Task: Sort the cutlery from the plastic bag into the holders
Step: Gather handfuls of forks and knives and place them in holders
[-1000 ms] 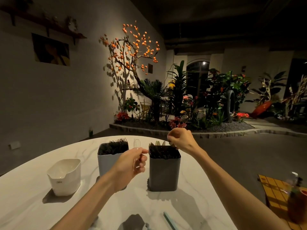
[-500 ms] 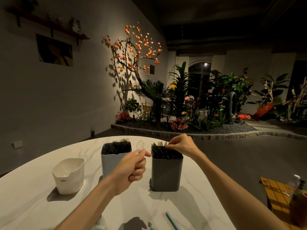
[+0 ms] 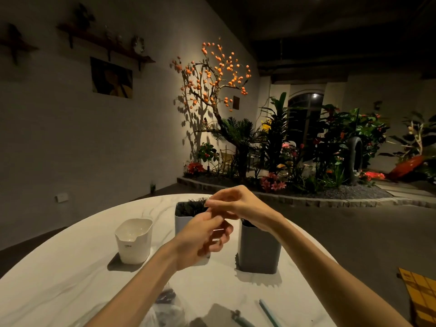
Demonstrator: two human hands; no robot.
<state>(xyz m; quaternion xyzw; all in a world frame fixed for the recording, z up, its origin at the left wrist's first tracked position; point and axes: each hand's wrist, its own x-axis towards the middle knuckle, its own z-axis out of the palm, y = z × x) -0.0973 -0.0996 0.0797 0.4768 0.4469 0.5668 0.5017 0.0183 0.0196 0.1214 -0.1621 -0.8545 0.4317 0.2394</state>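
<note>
We bring both hands together above the holders: our left hand (image 3: 203,239) curls round a clear piece of cutlery, barely visible; our right hand (image 3: 232,205) pinches at it, probably to pass it toward the white holder (image 3: 134,241), far left. The plastic bag (image 3: 165,310) lies near us.

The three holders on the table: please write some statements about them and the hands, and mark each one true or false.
1. The white holder on the left holds black cutlery. False: no black cutlery shows in it.
2. The dark grey holder stands right of the light grey holder. True.
3. The right hand rests flat on the table. False: it is raised, meeting the left hand.
4. All three holders stand upright. True.
</note>
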